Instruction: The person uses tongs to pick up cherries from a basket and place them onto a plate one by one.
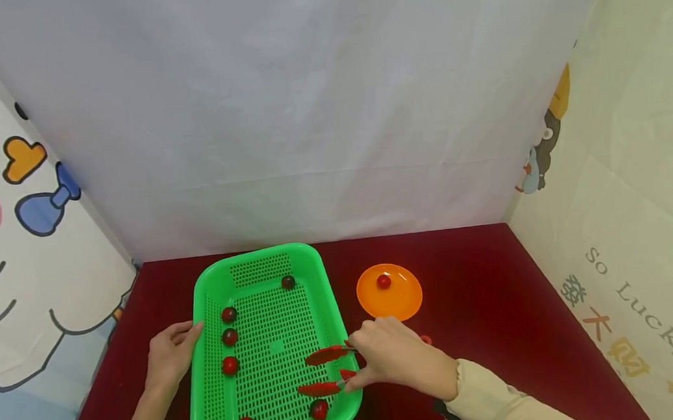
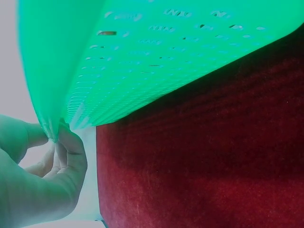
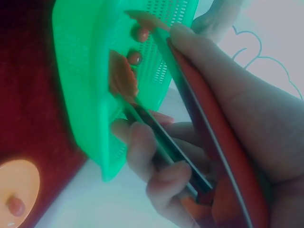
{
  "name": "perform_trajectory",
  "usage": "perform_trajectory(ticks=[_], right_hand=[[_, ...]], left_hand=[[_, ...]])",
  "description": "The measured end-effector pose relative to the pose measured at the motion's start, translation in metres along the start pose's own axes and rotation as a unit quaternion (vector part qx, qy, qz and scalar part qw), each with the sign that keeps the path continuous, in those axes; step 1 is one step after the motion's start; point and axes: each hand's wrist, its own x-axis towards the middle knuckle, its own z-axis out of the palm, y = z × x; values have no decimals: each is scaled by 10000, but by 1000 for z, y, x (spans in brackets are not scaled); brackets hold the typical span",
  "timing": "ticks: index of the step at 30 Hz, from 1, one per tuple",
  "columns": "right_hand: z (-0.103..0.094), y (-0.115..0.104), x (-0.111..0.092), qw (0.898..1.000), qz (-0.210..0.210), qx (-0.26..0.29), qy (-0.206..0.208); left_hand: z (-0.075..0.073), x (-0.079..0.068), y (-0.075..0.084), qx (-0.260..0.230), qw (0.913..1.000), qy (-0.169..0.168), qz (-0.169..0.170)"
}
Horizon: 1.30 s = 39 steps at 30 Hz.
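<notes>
My left hand (image 1: 171,355) pinches the left rim of a green perforated plastic basket (image 1: 277,347); in the left wrist view, thumb and fingers meet on the rim, with the basket's side above the cloth. Several small round dark-red fruits, like cherry tomatoes (image 1: 230,365), lie inside, mostly along the left side. My right hand (image 1: 402,355) grips red-tipped tongs (image 1: 320,389) over the basket's right side. Their tips are spread, with nothing visible between them. One tomato (image 1: 318,410) is just below the tips. An orange plate (image 1: 404,296) beyond the right hand bears one red tomato (image 1: 384,281).
A dark red cloth (image 1: 464,272) covers the table. A pale curtain (image 1: 317,107) hangs along the back edge, and printed panels (image 1: 595,218) stand on both sides. The basket's raised wall (image 1: 327,289) lies between its inside and the plate.
</notes>
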Motion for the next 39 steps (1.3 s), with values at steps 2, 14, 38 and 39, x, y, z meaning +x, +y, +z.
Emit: perform_trajectory(ticks=[2, 14, 38, 39], right_hand=[[-1, -3, 1, 9999, -32, -126, -103], [1, -16, 4, 9963, -455, -687, -225], [4, -35, 12, 9876, -552, -1425, -373], [4, -35, 12, 9874, -552, -1431, -391]], left_hand=[[0, 0, 0, 3, 10000, 12, 2], [0, 0, 0, -43, 10000, -7, 48], [1, -3, 2, -35, 9999, 113, 115], [1, -3, 2, -37, 9999, 108, 107]])
